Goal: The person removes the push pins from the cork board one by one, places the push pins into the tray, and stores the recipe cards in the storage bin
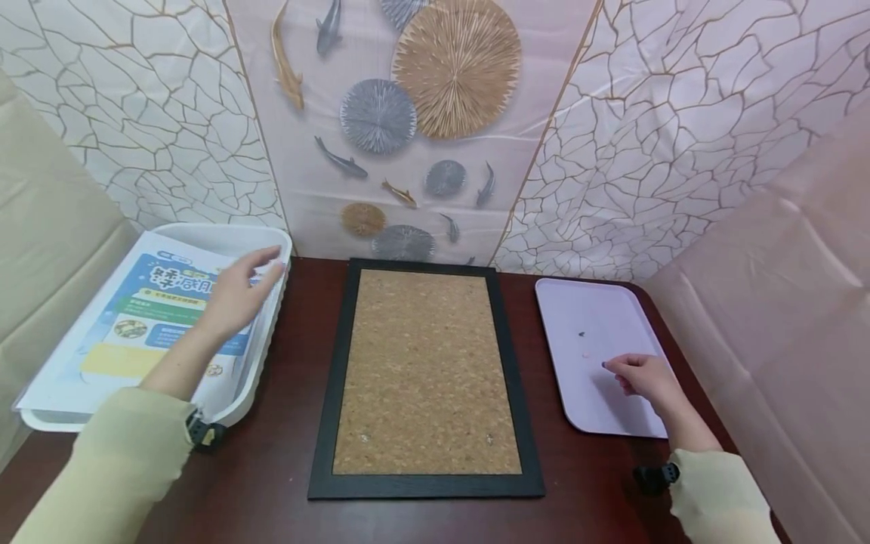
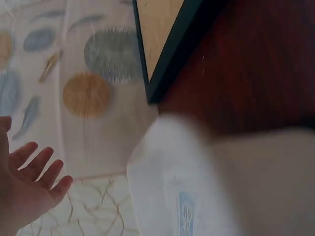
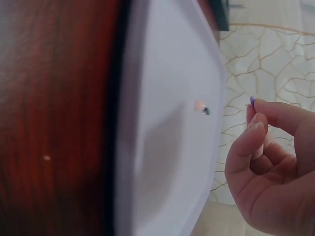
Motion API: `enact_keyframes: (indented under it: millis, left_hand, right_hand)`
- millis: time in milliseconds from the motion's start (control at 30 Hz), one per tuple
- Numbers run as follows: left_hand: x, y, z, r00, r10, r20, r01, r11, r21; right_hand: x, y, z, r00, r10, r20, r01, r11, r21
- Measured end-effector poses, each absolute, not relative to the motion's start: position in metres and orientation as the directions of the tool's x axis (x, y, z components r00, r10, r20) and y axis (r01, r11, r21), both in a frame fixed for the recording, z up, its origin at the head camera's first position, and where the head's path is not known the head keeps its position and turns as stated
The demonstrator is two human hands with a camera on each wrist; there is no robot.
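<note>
My right hand (image 1: 647, 380) is over the pale tray (image 1: 567, 381), with a tiny purple pushpin (image 3: 252, 100) pinched between thumb and finger. A dark small piece (image 3: 206, 111) and a pink one (image 3: 199, 105) lie on the tray. On the left, my left hand (image 1: 236, 296) hovers above a printed sheet (image 1: 170, 306) on a paper stack in a white basket (image 1: 261, 378). Its fingers are spread and relaxed around nothing. A black-framed corkboard (image 1: 424, 363) lies flat between the hands, with small clear pins (image 1: 489, 438) near its corners.
The dark red wooden table (image 1: 272, 483) carries everything. A patterned backdrop (image 1: 381, 196) rises right behind the corkboard. Beige padded panels (image 1: 768, 302) close in both sides, near the tray and the basket.
</note>
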State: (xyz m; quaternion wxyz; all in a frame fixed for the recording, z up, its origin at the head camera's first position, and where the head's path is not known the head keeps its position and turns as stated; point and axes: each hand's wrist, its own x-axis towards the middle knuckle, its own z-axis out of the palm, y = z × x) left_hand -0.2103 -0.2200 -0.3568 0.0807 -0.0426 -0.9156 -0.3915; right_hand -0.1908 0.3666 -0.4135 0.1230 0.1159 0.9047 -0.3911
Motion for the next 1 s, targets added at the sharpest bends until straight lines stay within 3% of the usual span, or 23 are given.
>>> enact_keyframes:
  millis: [300, 767, 900, 1000]
  left_hand:
    - [-0.205, -0.177, -0.392, -0.966, 0.176, 0.188, 0.258, 0.689, 0.677]
    - [-0.199, -0.163, -0.412, -0.966, 0.223, 0.132, 0.254, 0.71, 0.657]
    - [-0.2, -0.161, -0.415, -0.96, 0.239, 0.143, 0.275, 0.729, 0.627]
    - [-0.203, -0.161, -0.415, -0.951, 0.255, 0.178, 0.311, 0.761, 0.57]
  right_hand:
    - [-0.195, 0.366, -0.434, -0.943, 0.152, -0.297, 0.313, 0.714, -0.627]
    - [-0.194, 0.369, -0.448, -0.929, 0.191, -0.318, 0.352, 0.727, -0.59]
    - [-0.195, 0.365, -0.44, -0.943, 0.202, -0.263, 0.319, 0.77, -0.552]
    - [-0.199, 0.358, -0.429, -0.969, 0.215, -0.119, 0.246, 0.834, -0.495]
